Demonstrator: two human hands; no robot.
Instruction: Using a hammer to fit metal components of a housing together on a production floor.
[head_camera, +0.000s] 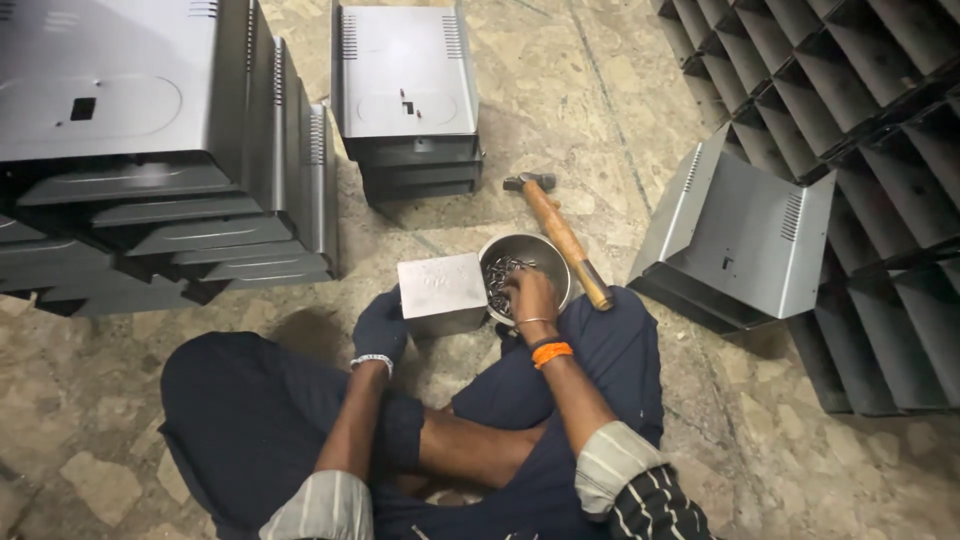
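Left hand: the gloved left hand (380, 327) grips the side of a grey rectangular metal block (441, 290) standing on the stone floor (600, 90).
Right hand: the bare right hand (532, 296) dips into a round steel bowl of small metal fasteners (517, 275), fingers curled (whether pinching any, cannot tell).
Nearby: a wooden-handled hammer (560, 236) rests on the bowl's rim; stacked grey sheet-metal covers (150, 150) surround.

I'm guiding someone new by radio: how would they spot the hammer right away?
Find the seated person's lap, then the round metal bowl of small metal parts just ahead of it. The hammer lies slanted against the bowl's right side, the only wooden-handled thing among grey sheet-metal boxes.
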